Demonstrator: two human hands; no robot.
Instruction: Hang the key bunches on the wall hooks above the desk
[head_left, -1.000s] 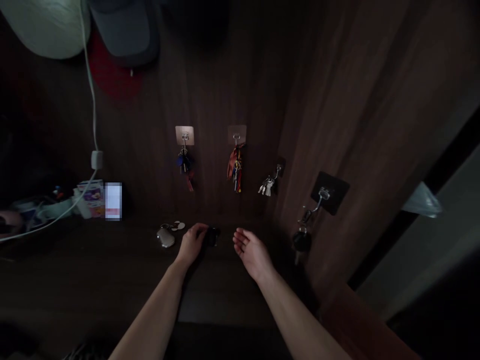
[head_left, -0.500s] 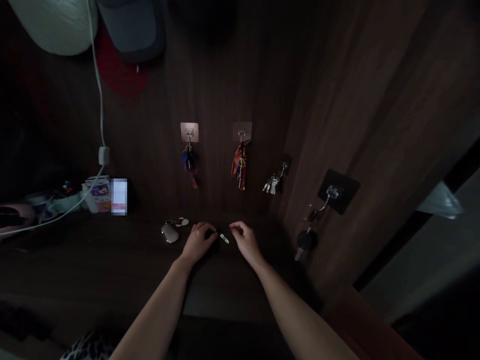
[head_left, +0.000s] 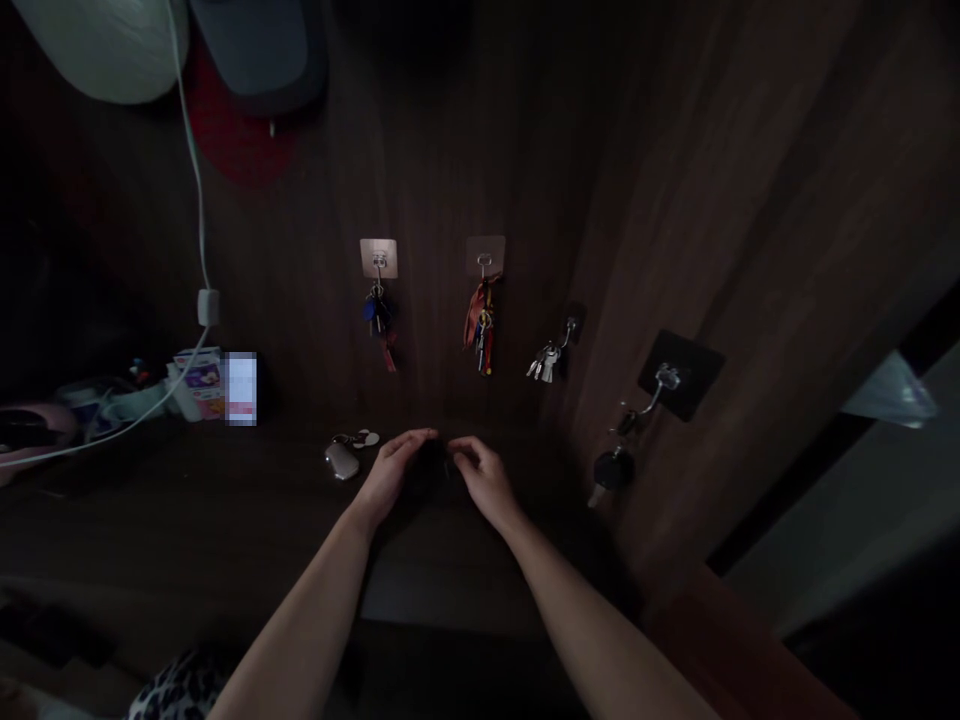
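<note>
Over the dark wooden shelf, my left hand [head_left: 386, 475] and my right hand [head_left: 486, 478] face each other with their fingertips close together. Between them is a small dark key [head_left: 446, 464], dim and hard to make out. The fingers of my right hand are pinched at its side, and my left fingers and thumb close in on it from the left. A silver oval fob [head_left: 342, 460] with a ring and small round tags [head_left: 366, 438] lies on the shelf just left of my left hand.
On the wall hang a blue-tagged key bunch [head_left: 377, 310], keys with an orange strap [head_left: 480, 318] and silver keys [head_left: 547, 362]. A black-headed key [head_left: 613, 468] hangs at right. Small boxes [head_left: 201, 380], a white cable [head_left: 196, 190] and caps [head_left: 262, 55] are at left.
The key's bright blade, which stuck out from my left hand toward the right, now looks dark between both hands. My right hand has moved left to it; my left fingers have straightened.
</note>
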